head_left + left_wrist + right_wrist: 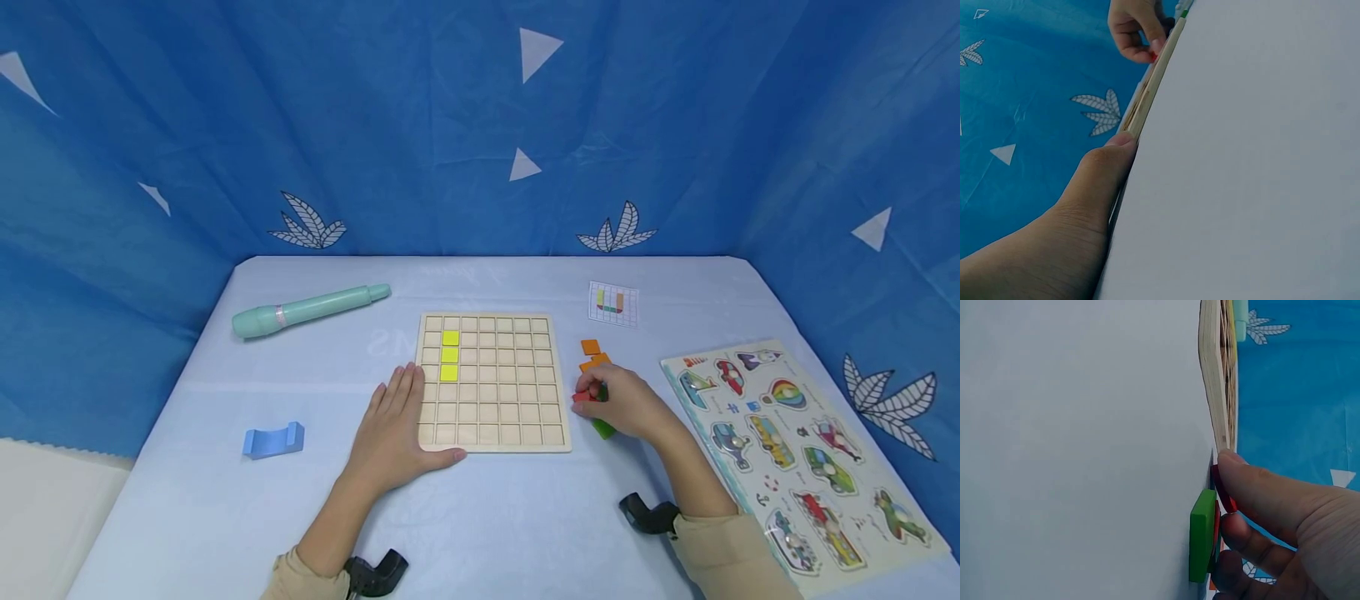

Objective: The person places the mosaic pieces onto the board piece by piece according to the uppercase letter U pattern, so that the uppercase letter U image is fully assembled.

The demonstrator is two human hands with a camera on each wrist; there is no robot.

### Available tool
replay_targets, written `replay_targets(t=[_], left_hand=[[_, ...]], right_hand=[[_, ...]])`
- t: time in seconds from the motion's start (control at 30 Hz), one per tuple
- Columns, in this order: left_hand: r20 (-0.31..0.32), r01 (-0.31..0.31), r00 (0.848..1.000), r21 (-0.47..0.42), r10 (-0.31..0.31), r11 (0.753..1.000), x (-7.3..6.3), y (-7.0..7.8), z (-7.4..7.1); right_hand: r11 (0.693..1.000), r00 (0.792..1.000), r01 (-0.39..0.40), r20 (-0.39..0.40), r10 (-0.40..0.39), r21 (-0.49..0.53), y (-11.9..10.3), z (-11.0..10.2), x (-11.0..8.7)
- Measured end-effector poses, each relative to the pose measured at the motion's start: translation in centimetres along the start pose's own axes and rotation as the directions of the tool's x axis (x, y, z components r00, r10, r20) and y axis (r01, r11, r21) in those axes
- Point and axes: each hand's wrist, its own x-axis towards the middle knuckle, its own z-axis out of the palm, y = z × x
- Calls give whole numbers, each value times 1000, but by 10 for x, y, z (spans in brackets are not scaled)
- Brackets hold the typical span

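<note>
A wooden grid board lies in the middle of the table, with three yellow tiles stacked in a column near its upper left. My left hand rests with straight fingers along the board's left side, its thumb at the near edge. Just off the board's right edge, my right hand pinches a red tile between thumb and fingertip. Green tiles lie under that hand, with another red piece behind a green one in the right wrist view. Orange tiles lie just beyond the fingers, partly covered.
Behind the loose tiles is a small pattern card with a coloured U shape. A vehicle picture puzzle occupies the right side. To the left are a mint-green tube-shaped object and a blue curved block.
</note>
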Motion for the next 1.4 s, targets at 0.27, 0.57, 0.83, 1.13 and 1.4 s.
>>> replay_targets(t=[0.27, 0.57, 0.83, 1.13, 1.4], left_hand=[[7, 5, 1000, -6, -5, 1000, 0, 1, -1], [10, 7, 1000, -5, -7, 1000, -1, 1, -2], [7, 8, 1000, -8, -8, 1000, -1, 0, 0], [5, 5, 1000, -14, -5, 1000, 0, 0, 0], [4, 5, 1000, -18, -5, 1000, 0, 0, 0]], right_hand=[[1000, 1000, -1, -3, 1, 12, 1, 1, 0], [999, 997, 40, 58, -42, 34, 2, 0, -2], [998, 995, 45, 91, -49, 40, 2, -1, -3], [996, 995, 52, 77, -58, 79, 2, -5, -5], [985, 995, 97, 13, -100, 139, -1, -2, 1]])
